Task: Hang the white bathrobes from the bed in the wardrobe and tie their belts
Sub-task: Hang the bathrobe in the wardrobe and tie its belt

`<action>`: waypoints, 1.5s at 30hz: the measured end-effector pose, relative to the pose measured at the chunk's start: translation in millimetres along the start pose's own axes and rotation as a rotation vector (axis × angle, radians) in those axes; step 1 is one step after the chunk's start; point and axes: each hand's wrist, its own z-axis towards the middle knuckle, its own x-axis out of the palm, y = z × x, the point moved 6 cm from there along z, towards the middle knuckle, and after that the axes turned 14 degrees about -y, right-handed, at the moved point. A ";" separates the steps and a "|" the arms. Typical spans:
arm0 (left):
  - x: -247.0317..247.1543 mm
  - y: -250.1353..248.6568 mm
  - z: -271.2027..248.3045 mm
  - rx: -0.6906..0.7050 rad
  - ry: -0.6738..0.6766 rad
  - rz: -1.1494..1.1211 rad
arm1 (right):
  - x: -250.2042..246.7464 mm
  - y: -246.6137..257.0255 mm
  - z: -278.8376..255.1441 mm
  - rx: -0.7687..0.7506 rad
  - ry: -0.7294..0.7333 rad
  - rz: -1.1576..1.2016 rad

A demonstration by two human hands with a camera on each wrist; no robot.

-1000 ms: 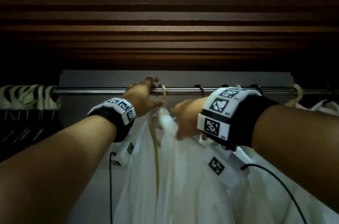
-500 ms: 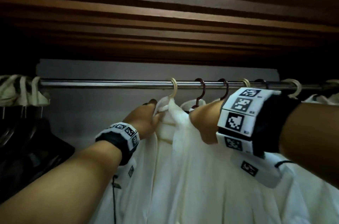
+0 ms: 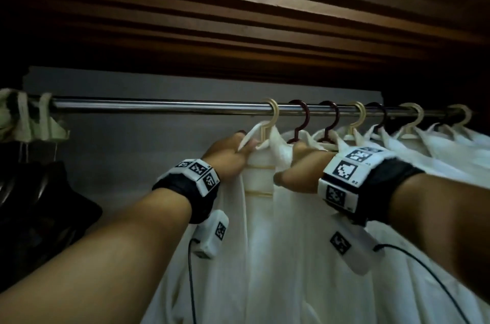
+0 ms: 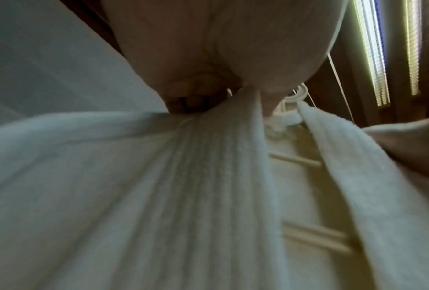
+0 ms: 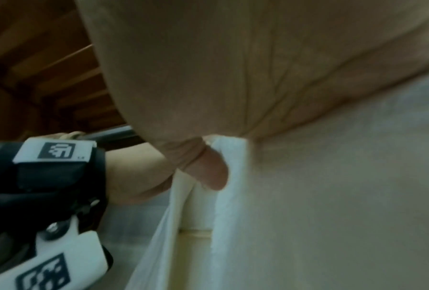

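Nearest, the left hand (image 3: 230, 155) pinches the left collar edge of the white bathrobe (image 3: 265, 244), fingers curled on the cloth. The right hand (image 3: 299, 169) grips the right collar edge, thumb pressed over the fabric. The bathrobe hangs inside the wardrobe on a cream hanger (image 3: 270, 122) hooked over the rail (image 3: 159, 106). Beyond, further robes (image 3: 424, 154) hang along the same rail.
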 end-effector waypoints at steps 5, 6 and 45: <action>0.5 9.7 -5.4 -0.035 -0.009 -0.006 | 16.1 -5.4 0.4 0.087 -0.199 0.078; 0.1 11.8 -6.1 -0.034 -0.027 0.025 | 15.3 -11.4 -2.0 0.119 -0.252 0.074; 180.2 -3.1 -546.1 -0.883 0.301 -0.156 | 263.0 -30.2 -360.1 -0.145 0.345 1.050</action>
